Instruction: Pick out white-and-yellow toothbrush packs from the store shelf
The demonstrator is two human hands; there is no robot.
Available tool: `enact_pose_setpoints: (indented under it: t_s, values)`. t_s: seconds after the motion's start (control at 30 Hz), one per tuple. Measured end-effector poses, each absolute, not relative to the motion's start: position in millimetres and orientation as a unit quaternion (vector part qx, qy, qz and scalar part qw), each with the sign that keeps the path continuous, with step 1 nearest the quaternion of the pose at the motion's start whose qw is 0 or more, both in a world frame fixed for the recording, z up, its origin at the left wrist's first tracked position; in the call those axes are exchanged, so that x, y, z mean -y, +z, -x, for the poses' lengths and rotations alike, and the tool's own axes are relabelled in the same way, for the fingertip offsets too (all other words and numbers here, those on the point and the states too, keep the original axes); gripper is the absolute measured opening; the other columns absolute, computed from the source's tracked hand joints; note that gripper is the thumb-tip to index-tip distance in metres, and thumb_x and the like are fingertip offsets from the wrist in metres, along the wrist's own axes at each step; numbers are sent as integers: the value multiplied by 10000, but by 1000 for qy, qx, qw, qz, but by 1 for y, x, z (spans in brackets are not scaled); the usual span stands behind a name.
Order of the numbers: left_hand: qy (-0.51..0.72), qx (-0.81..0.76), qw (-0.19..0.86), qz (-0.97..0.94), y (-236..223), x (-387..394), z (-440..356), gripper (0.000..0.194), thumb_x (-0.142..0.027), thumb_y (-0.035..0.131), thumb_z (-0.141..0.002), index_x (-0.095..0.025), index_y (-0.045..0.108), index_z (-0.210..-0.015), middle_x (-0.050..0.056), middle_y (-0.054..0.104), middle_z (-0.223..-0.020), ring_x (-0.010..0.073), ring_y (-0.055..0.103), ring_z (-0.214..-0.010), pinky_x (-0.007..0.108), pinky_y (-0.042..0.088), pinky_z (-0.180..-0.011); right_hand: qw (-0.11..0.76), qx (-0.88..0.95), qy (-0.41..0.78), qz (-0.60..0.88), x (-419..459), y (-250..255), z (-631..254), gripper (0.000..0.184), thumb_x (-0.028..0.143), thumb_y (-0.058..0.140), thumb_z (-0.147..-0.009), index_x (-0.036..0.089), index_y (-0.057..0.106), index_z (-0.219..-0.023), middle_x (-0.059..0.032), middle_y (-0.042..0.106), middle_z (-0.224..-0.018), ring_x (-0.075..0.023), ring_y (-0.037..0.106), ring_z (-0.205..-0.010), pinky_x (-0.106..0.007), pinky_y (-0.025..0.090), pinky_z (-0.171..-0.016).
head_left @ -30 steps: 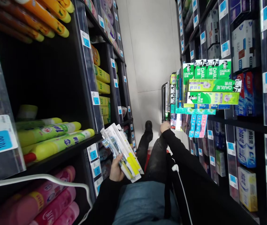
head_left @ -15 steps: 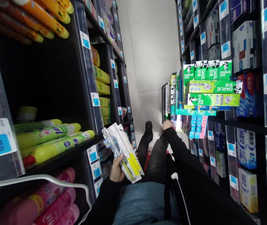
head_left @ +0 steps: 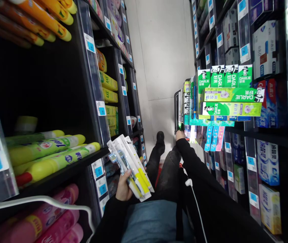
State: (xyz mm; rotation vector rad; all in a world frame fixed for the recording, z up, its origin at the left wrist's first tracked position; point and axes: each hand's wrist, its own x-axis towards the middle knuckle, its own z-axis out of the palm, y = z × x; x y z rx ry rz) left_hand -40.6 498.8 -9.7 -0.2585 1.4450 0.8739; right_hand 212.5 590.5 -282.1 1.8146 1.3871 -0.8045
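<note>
My left hand (head_left: 124, 186) is closed around several packs of toothbrushes (head_left: 131, 168), fanned out in clear and white packaging with yellow lower parts. Blue bristles show through the plastic on the left side. My right hand (head_left: 180, 135) is closed at the near end of a black-framed rack (head_left: 176, 109) on the right, and its fingertips are hidden, so what it grips cannot be made out. Beyond it are stacked green Darlie toothpaste boxes (head_left: 231, 108), with blue and pink packs (head_left: 214, 138) sticking out below them.
Shelves line both sides of a narrow aisle with a pale floor (head_left: 162, 60). Yellow-green bottles (head_left: 60, 158) and pink bottles (head_left: 57, 216) lie on the left shelves. A white cable (head_left: 45, 199) crosses the lower left. Toothpaste boxes (head_left: 267, 162) fill the right shelves.
The toothbrush packs have shifted slightly left and down in my left hand. My right hand stays at the rack. The view has moved a little.
</note>
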Motion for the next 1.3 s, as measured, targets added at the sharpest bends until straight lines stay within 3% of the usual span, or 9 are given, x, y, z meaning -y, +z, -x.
enact_pose_setpoints:
  t_s: [0.2, 0.3, 0.4, 0.6, 0.77, 0.97, 1.1, 1.3]
  values:
    - [380, -650, 646, 126, -13, -498, 43, 759, -350, 836, -500, -184, 594, -1201, 65, 741, -910, 337, 689, -913, 416, 589, -771, 343, -511, -274, -739, -586, -299, -216, 285, 293, 524, -930, 87, 579, -1120, -95, 622, -1032, -144, 623, -869, -297, 537, -744]
    - [373, -655, 642, 142, -13, -498, 41, 766, -332, 846, -475, -173, 600, -1182, 74, 742, -911, 343, 693, -888, 422, 592, -754, 322, -531, -237, -747, -575, -302, -206, 341, 173, 392, -952, 37, 517, -1238, -196, 586, -1120, -202, 631, -883, -326, 528, -678]
    - [368, -662, 633, 158, -14, -501, 38, 792, -332, 856, -433, -164, 604, -1165, 72, 742, -906, 348, 691, -888, 425, 593, -754, 293, -559, -211, -747, -555, -301, -193, 417, 71, 289, -905, -48, 524, -1228, -329, 517, -1177, -297, 621, -931, -380, 509, -622]
    - [359, -665, 636, 155, -15, -505, 32, 820, -360, 855, -421, -169, 599, -1176, 76, 741, -916, 355, 687, -911, 434, 585, -783, 236, -600, -203, -737, -514, -304, -192, 427, 18, 347, -811, -86, 616, -1126, -360, 546, -1148, -345, 578, -1035, -483, 476, -803]
    - [370, -660, 641, 130, -17, -504, 29, 792, -372, 847, -453, -166, 598, -1175, 77, 743, -909, 349, 692, -893, 446, 580, -795, 189, -615, -224, -732, -498, -307, -192, 434, 49, 340, -838, -34, 610, -1168, -302, 578, -1156, -285, 592, -1008, -399, 482, -820]
    - [384, -647, 648, 121, -16, -503, 22, 826, -380, 878, -403, -170, 607, -1154, 77, 743, -891, 346, 694, -881, 439, 583, -792, 169, -588, -244, -752, -491, -307, -201, 530, 102, 352, -858, -128, 411, -1331, -366, 385, -1360, -352, 453, -1246, -465, 374, -1018]
    - [388, -642, 650, 126, -15, -500, 20, 835, -376, 890, -387, -184, 608, -1149, 75, 740, -918, 338, 695, -883, 427, 587, -786, 169, -569, -287, -752, -486, -309, -207, 628, 172, 408, -861, -173, 296, -1373, -359, 245, -1446, -375, 295, -1364, -433, 267, -1113]
    - [387, -647, 647, 118, -19, -490, 23, 816, -389, 882, -408, -187, 605, -1147, 68, 742, -900, 336, 696, -877, 427, 591, -772, 180, -529, -370, -742, -494, -305, -215, 735, 228, 506, -836, -113, 235, -1428, -302, 152, -1506, -355, 142, -1424, -394, 200, -1146]
